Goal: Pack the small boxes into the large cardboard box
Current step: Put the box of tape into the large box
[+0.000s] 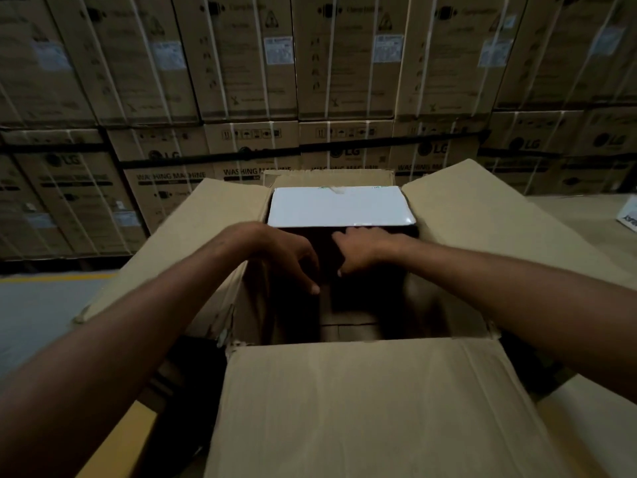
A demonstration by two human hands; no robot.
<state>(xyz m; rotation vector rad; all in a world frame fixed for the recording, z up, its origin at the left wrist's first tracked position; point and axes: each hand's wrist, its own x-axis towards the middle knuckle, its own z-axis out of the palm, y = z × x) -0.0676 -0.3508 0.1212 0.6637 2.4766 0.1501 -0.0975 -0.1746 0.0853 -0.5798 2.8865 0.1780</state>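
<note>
Both my hands reach into the large cardboard box [379, 408]: left hand [286, 253] and right hand [362, 248] open, empty, just before the white small box [339, 207] inside.

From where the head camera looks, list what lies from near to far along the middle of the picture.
Near flap of the large cardboard box → dark open inside of the box → left hand and right hand → white-topped small box → far flap → stacked washing machine cartons.
</note>
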